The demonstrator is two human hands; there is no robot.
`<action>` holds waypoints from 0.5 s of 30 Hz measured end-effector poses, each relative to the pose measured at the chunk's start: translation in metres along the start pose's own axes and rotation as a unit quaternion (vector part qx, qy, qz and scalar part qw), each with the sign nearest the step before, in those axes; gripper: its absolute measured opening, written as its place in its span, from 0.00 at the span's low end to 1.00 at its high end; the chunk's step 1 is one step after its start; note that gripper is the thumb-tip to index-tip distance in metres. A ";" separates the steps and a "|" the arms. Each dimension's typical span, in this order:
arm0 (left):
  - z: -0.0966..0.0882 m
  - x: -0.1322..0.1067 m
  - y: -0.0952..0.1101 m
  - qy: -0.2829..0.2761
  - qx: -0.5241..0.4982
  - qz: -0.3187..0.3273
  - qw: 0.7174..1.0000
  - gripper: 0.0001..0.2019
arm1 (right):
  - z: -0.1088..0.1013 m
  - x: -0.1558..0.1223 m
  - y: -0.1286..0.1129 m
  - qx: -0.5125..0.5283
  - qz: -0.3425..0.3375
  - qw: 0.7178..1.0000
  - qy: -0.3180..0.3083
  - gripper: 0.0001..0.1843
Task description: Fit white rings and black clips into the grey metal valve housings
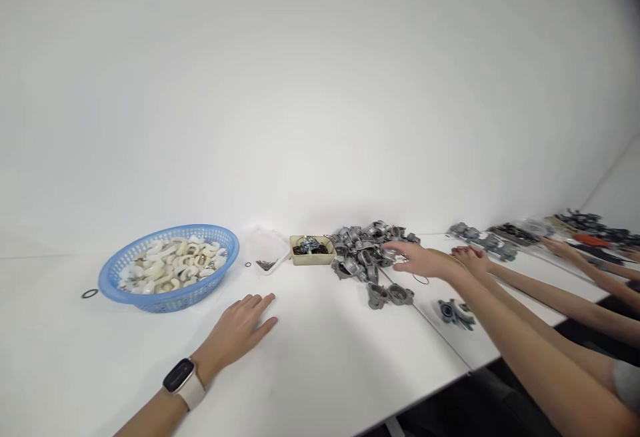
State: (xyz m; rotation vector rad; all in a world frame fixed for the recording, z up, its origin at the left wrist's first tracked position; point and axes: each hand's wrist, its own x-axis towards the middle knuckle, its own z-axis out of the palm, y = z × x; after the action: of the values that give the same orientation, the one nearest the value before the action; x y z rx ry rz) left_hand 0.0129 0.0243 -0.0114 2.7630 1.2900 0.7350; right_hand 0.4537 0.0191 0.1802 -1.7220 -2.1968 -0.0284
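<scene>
My left hand (239, 330) lies flat on the white table (310, 370), fingers stretched out, a watch with a white strap (183, 381) on the wrist. It holds nothing. My right hand (417, 260) reaches out over the edge of a pile of grey metal castings (367, 247), fingers spread, nothing visibly in it. Two loose castings (390, 295) lie just in front of that hand, and another casting (456, 312) sits nearer the table's edge.
A blue basket (170, 298) of white curved parts stands at the left, a black ring (90, 293) beside it. A beige tray (311, 250) of small dark parts sits behind. Other people's hands (475, 260) and arms work at the right among more parts (500, 240).
</scene>
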 end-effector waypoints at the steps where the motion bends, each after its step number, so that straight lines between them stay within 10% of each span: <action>1: -0.001 0.000 0.000 0.001 0.000 -0.001 1.000 0.20 | 0.018 0.007 -0.020 0.029 -0.040 0.999 -0.024 0.22; 9: -0.001 0.003 -0.006 0.022 0.008 -0.013 1.000 0.17 | 0.176 0.022 -0.157 0.163 -0.229 0.959 -0.019 0.21; 12: 0.002 0.004 -0.011 0.028 0.001 -0.024 0.999 0.16 | 0.170 0.015 -0.137 0.142 -0.204 0.969 0.003 0.17; 15: 0.007 0.005 -0.019 0.033 0.002 -0.028 0.999 0.16 | 0.129 -0.024 -0.063 0.113 -0.095 0.988 0.045 0.17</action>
State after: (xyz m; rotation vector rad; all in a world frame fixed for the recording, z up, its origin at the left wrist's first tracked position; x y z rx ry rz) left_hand 0.0048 0.0418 -0.0191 2.7155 1.3769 0.8257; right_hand 0.3662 0.0097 0.0650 -1.3603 -2.1966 0.0921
